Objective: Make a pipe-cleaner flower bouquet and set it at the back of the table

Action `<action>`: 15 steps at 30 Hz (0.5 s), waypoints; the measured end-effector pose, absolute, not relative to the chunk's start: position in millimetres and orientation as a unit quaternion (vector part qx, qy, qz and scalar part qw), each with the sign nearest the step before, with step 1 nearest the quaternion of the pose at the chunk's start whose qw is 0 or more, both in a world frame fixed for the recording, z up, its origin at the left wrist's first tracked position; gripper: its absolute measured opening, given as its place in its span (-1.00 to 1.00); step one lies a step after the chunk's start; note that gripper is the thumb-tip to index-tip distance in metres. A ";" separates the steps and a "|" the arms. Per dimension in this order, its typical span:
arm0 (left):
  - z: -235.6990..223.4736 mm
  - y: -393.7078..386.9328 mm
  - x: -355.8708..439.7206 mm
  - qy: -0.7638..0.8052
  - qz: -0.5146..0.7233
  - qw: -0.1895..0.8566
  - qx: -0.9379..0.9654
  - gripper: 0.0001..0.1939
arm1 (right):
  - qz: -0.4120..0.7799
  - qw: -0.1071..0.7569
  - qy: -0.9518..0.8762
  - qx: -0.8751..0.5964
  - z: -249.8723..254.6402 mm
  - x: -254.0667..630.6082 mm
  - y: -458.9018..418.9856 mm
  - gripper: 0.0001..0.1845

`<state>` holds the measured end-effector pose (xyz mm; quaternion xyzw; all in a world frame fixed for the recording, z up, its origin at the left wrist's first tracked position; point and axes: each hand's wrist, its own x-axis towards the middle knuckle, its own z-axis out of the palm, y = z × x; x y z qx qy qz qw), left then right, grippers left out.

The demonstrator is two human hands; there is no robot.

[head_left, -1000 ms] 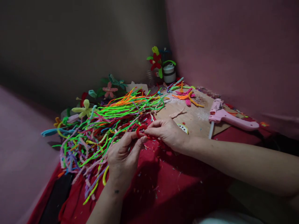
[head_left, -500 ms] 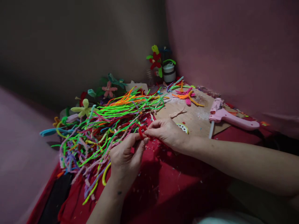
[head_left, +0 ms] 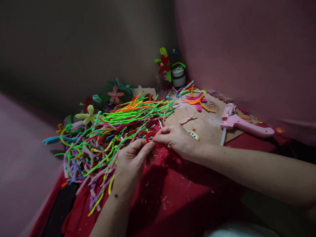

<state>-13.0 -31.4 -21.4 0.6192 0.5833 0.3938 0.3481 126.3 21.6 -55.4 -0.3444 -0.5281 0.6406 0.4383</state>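
A red pipe cleaner (head_left: 149, 135), bent into a small loop, sits between my two hands above the red cloth. My left hand (head_left: 133, 154) pinches the loop's near side between thumb and forefinger. With its fingertips together, my right hand (head_left: 176, 140) grips the same pipe cleaner from the right, and part of its length shows under the palm. The fingertips of both hands almost meet. Just beyond and to the left lies a big heap of pipe cleaners (head_left: 128, 117) in green, orange, pink, purple and yellow.
A pink glue gun (head_left: 247, 125) rests at the right on a brown board (head_left: 207, 125). The board also bears a pink and orange pipe-cleaner piece (head_left: 198, 100) and a round yellow-rimmed item (head_left: 193, 135). Finished flowers (head_left: 164, 64) and a lidded jar (head_left: 178, 77) stand behind.
My left thumb has moved up against the red loop, and the left wrist has turned slightly. The loop looks rounder and more open. My right hand has hardly moved.
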 end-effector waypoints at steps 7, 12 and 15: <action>-28.8 -31.8 -6.8 0.616 0.439 0.278 0.592 -0.83 | 0.688 0.423 -0.483 -0.339 -55.6 124.2 22.6 -0.88; -26.2 -30.7 -7.1 0.555 0.474 0.449 0.516 -0.79 | 0.697 0.416 -0.479 -0.333 -48.8 125.9 18.5 -0.87; -26.4 -28.5 -7.5 0.535 0.499 0.478 0.487 -0.84 | 0.695 0.416 -0.484 -0.329 -49.2 126.8 18.2 -0.87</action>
